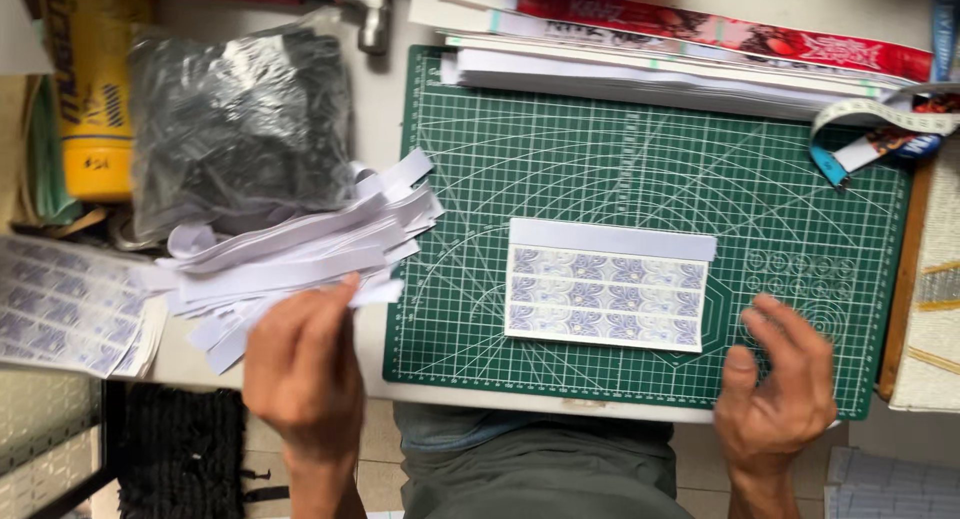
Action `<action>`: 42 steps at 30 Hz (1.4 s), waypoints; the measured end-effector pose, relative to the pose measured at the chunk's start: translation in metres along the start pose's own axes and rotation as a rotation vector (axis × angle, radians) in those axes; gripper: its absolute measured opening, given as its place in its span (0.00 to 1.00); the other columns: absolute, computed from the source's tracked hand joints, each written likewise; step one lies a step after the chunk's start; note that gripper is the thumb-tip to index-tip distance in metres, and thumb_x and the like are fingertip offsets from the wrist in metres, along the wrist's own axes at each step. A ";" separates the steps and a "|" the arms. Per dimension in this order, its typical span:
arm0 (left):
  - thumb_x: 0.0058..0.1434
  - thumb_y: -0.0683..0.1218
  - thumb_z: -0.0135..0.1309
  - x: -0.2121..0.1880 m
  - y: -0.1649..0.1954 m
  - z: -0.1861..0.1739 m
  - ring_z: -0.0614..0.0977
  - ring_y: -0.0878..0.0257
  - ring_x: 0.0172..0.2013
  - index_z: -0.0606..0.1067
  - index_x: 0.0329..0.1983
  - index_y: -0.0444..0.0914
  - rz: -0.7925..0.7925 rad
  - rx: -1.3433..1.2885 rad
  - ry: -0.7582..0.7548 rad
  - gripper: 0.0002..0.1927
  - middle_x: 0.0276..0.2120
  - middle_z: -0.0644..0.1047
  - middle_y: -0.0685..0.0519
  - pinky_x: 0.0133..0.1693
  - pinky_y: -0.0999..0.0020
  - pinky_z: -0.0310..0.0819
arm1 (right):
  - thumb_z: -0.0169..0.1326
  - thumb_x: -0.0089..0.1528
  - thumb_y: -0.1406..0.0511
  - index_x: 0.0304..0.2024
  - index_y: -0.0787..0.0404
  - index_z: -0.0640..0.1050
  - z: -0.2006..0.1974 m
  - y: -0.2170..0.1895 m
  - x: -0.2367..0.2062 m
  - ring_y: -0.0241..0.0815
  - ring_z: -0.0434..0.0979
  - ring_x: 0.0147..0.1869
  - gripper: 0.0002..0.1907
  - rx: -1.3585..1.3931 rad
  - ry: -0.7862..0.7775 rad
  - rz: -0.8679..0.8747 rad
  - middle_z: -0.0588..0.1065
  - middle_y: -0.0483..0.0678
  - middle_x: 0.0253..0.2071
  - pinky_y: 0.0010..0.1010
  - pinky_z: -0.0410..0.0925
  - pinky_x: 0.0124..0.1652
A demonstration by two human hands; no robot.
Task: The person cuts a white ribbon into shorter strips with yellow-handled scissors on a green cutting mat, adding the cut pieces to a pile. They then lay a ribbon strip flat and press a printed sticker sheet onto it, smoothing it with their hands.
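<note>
Left hand dropping a paper offcut on the scrap pile, right hand idle on the cutting mat.

At 9 o'clock lies a stack of patterned sticker sheets (pixel 70 304); above it a crumpled clear plastic bag (pixel 240 129). The left hand (pixel 305 364), at 7 o'clock, pinches 1 white paper strip (pixel 372 292) between its fingertips, at the edge of the pile of white strips (pixel 300 249). At the centre of the green cutting mat (pixel 640 169) sits 1 trimmed patterned sheet (pixel 608 284), flat and square to the grid, untouched. The right hand (pixel 775 384), at 5 o'clock, rests open and empty, fingers loosely spread on the mat. A paper stack (pixel 640 74) lies at 12 o'clock, a measuring tape (pixel 880 114) at 2. I judge this the clearing step after a trim; the next move calls for releasing the strip and reaching for the sheet.
</note>
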State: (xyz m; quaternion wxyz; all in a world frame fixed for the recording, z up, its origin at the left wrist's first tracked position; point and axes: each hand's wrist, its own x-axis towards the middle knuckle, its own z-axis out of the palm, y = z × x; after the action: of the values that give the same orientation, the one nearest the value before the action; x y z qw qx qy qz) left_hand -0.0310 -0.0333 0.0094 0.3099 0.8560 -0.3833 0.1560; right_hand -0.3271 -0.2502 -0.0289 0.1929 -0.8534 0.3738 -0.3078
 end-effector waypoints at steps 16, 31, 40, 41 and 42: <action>0.71 0.39 0.56 0.017 -0.016 0.003 0.84 0.60 0.48 0.70 0.48 0.34 -0.242 -0.509 0.341 0.07 0.43 0.78 0.51 0.53 0.64 0.80 | 0.56 0.72 0.62 0.55 0.66 0.78 0.004 -0.001 -0.008 0.47 0.79 0.62 0.15 0.197 -0.058 0.078 0.75 0.56 0.57 0.32 0.76 0.58; 0.66 0.42 0.62 -0.011 0.094 0.015 0.85 0.56 0.31 0.77 0.42 0.37 0.124 -0.897 -0.805 0.06 0.31 0.80 0.51 0.34 0.63 0.79 | 0.68 0.54 0.65 0.44 0.69 0.81 -0.027 -0.051 0.000 0.43 0.88 0.42 0.18 0.654 -0.537 -0.017 0.83 0.53 0.39 0.26 0.79 0.39; 0.62 0.43 0.62 0.011 0.068 0.004 0.86 0.59 0.31 0.80 0.42 0.37 -0.052 -0.787 -0.782 0.07 0.33 0.83 0.52 0.33 0.67 0.81 | 0.64 0.54 0.74 0.37 0.67 0.83 -0.040 -0.023 -0.006 0.42 0.87 0.38 0.08 0.426 -0.402 0.425 0.84 0.53 0.34 0.28 0.77 0.36; 0.60 0.43 0.63 0.016 0.062 0.002 0.86 0.61 0.29 0.82 0.40 0.38 -0.175 -0.758 -0.830 0.07 0.32 0.84 0.53 0.30 0.68 0.81 | 0.63 0.54 0.75 0.38 0.69 0.82 -0.041 -0.018 -0.004 0.43 0.88 0.38 0.09 0.410 -0.338 0.513 0.83 0.55 0.34 0.29 0.78 0.36; 0.58 0.43 0.63 0.020 0.057 0.002 0.86 0.63 0.27 0.83 0.39 0.38 -0.297 -0.730 -0.878 0.07 0.30 0.84 0.53 0.28 0.70 0.81 | 0.62 0.56 0.76 0.39 0.69 0.82 -0.042 -0.014 -0.002 0.43 0.88 0.39 0.09 0.441 -0.331 0.505 0.83 0.56 0.35 0.30 0.78 0.38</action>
State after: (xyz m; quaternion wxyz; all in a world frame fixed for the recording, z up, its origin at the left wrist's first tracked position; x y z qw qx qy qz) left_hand -0.0607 -0.0752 0.0421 0.4151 0.7229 -0.3807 -0.4001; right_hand -0.3488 -0.2435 0.0090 0.4998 -0.7104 0.4611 -0.1816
